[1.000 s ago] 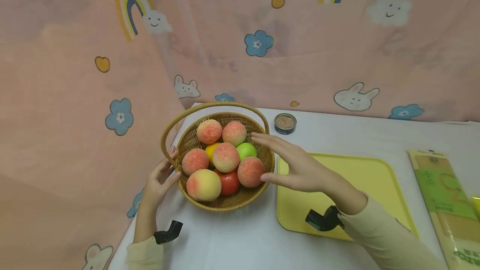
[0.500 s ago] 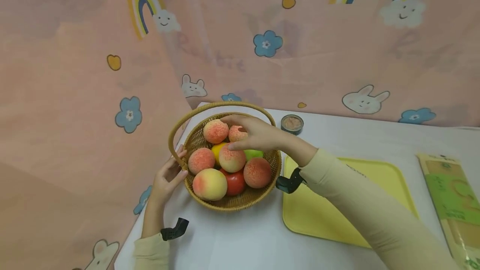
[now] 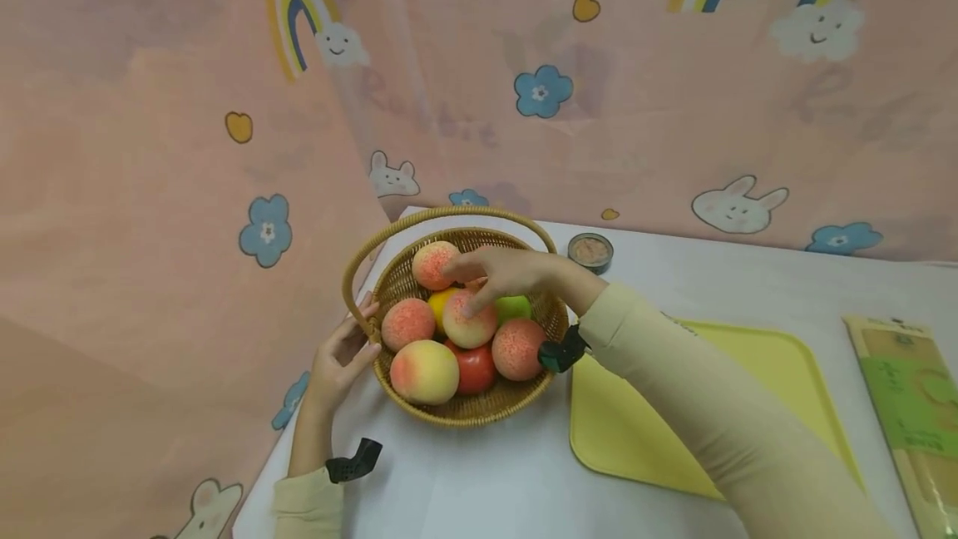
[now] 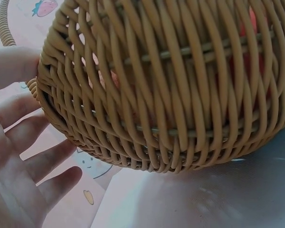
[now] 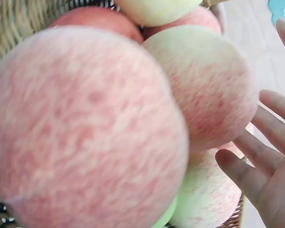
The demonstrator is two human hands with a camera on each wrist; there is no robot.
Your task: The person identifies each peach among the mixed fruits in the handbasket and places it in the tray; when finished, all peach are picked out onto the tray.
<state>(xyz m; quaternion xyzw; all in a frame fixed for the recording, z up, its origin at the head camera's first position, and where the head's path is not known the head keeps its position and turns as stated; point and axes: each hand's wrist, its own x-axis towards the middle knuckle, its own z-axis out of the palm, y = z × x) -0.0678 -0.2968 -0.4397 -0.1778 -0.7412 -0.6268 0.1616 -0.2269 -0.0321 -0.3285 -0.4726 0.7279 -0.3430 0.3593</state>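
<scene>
A wicker basket (image 3: 479, 421) with an arched handle holds several peaches, a red fruit (image 3: 475, 368), a yellow fruit (image 3: 441, 304) and a green fruit (image 3: 513, 308). My left hand (image 3: 337, 364) touches the basket's left side near the handle's base. In the left wrist view its fingers are spread and mostly straight against the weave. My right hand (image 3: 516, 271) reaches over the basket, thumb and fingers apart beside the middle peach (image 3: 473, 329). In the right wrist view the fingertips lie close to that peach (image 5: 204, 90); contact is unclear. The hand hides most of a back peach.
Right of the basket lies a yellow tray (image 3: 621, 439), partly under the right sleeve. Behind it stands a small round tin (image 3: 591, 252). A green and tan flat package (image 3: 906, 398) lies at the far right. A printed cloth (image 3: 629, 131) hangs behind the white table.
My right hand has moved left from the basket's right rim to over the fruit, its fingers coming down around the middle peach. The left hand stays at the basket's side. The view has shifted slightly.
</scene>
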